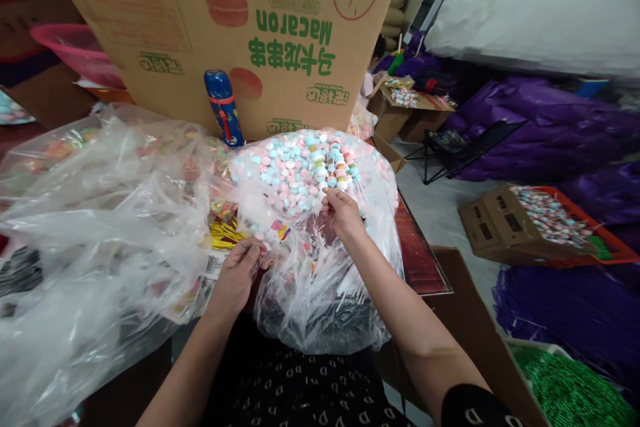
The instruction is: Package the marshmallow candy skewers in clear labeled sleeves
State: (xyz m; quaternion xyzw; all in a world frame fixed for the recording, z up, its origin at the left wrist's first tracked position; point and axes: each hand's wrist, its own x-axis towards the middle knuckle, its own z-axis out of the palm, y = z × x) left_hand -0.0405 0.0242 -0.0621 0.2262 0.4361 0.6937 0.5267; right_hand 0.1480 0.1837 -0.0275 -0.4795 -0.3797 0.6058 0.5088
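Pink, blue and white candies [290, 170] fill an open clear plastic bag [385, 227] in front of me. Several candy skewers [337, 163] lie on top of them. My right hand [343, 213] is closed at the lower end of the skewers, fingertips pinched; what it pinches is too small to name. My left hand [246, 260] is closed at the bag's left edge, around something small and pinkish that I cannot make out. Thin white sticks [353, 283] lie in the bag's near part. Yellow ties [225, 233] sit just beyond my left hand.
A large cardboard box [175, 27] and a blue bottle [223, 110] stand behind the bag. Clear bags of colourful candy [100, 200] cover the left side. To the right are a folding chair [465, 147], a carton of wrapped candies [550, 217] and green strands [575, 390].
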